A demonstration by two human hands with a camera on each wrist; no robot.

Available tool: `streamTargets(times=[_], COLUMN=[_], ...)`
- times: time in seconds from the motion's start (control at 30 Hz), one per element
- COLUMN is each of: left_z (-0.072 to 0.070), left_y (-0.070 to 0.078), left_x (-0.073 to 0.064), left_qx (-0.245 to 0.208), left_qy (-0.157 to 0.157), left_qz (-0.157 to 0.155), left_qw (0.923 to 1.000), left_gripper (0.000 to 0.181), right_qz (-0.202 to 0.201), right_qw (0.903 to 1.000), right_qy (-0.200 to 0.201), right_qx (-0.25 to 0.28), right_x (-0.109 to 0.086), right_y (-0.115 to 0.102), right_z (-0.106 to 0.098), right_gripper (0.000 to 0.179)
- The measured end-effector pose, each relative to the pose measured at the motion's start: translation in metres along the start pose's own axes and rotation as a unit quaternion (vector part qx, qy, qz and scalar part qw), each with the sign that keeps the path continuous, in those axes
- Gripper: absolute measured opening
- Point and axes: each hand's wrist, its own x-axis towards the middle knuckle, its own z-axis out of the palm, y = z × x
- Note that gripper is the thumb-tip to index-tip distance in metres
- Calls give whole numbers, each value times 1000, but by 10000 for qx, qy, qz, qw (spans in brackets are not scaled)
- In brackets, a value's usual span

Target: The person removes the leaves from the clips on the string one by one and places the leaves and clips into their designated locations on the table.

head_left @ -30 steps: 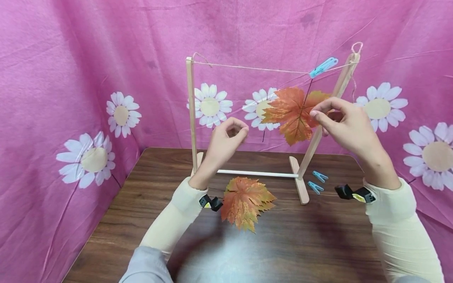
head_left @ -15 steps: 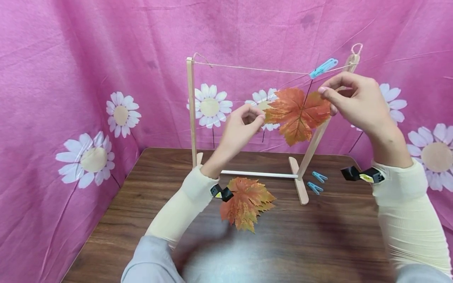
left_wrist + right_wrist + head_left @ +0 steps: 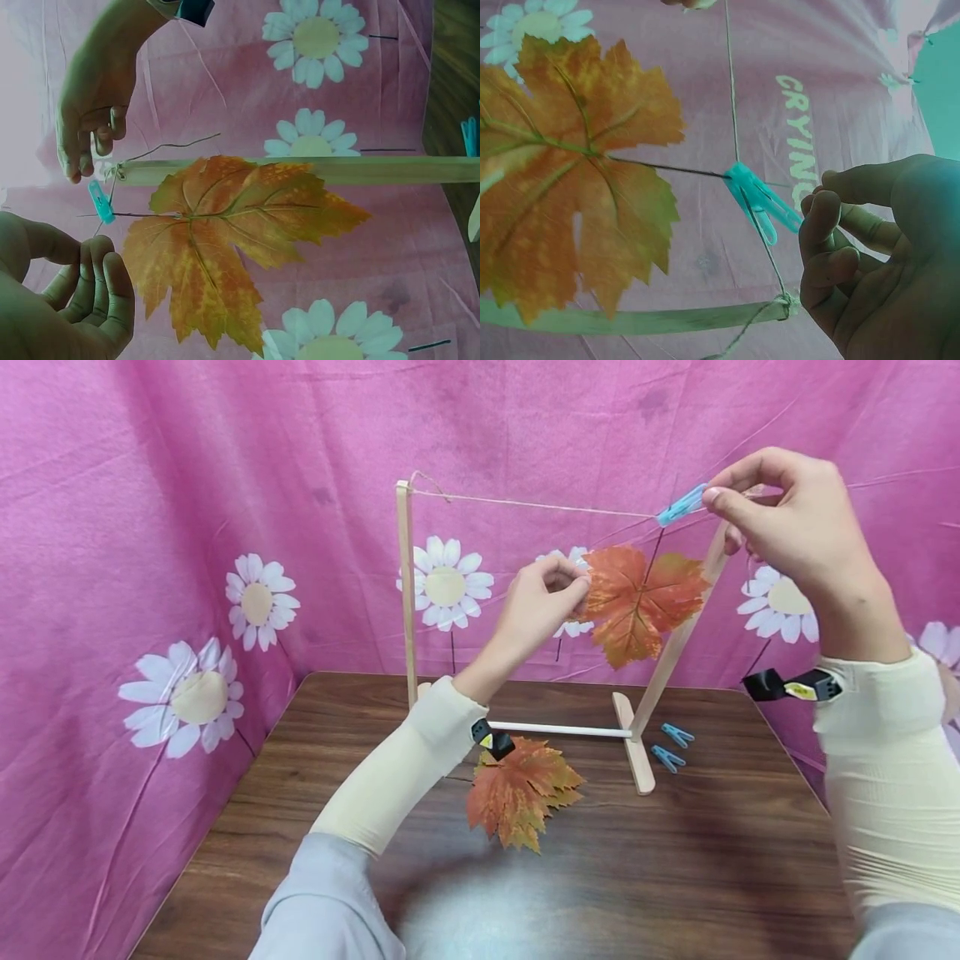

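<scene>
An orange-red artificial leaf (image 3: 641,602) hangs by its dark stem from a light blue clothespin (image 3: 678,507) clipped on a thin string (image 3: 525,505). Raised beside the clothespin is my right hand (image 3: 806,527); its thumb and forefinger tips are close to the clip's handle end, with nothing held between them. My left hand (image 3: 536,606) hovers at the leaf's left edge in the head view, fingers loosely bent and holding nothing. The left wrist view shows this left hand (image 3: 67,292) below the clip (image 3: 100,202), and the right hand (image 3: 97,97) above it.
The string spans a wooden frame (image 3: 407,602) with a white bottom bar (image 3: 555,728). More leaves (image 3: 521,797) lie overlapped on the brown table (image 3: 600,877). Two blue clothespins (image 3: 672,747) lie right of the frame's foot. A pink flowered cloth (image 3: 300,460) hangs behind.
My right hand has risen from the leaf's right side to the clothespin's handle end. My left hand has moved right and up to the leaf's left edge. The leaf still hangs from the string.
</scene>
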Motion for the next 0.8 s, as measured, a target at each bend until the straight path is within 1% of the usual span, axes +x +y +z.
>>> streamTargets(times=[0.1,0.27,0.37,0.47,0.53,0.63,0.7,0.77,0.8], left_z=[4,9,14,20,24,30,34,37,39], left_y=[4,10,13,17,20,24,27,29,30], left_x=[7,17,22,26,28,31,33,35,36], left_qx=[-94,79,103,70,135,232,243,383,464], left_qy=[4,-50,-54,-50,-85,-193,-265,-316,-339], left_qz=[-77,-237,-217,-177,-159,-167,-204,-219,-228], left_qw=[9999,9997,9997,9998,9997,9994,9991,9985,9981], left_gripper=[4,5,7,8,8,11,14,17,18], right_qz=[96,270,389,514,612,743,836,930,971], right_qw=[9999,9984,9975,9967,9954,9920,9881,9828,9792], right_qy=[51,29,-83,-269,-393,-571,-660,-789,-854], right_qx=[-63,-496,-592,-572,-629,-846,-1107,-1388,-1565], right_x=[6,17,23,27,29,31,32,34,34], right_y=[-5,-11,-13,-13,-12,-10,-8,-6,-5], right_z=[-3,-6,-9,-12,-14,-17,-19,-20,-21], right_gripper=[5,7,9,10,12,14,17,25,32])
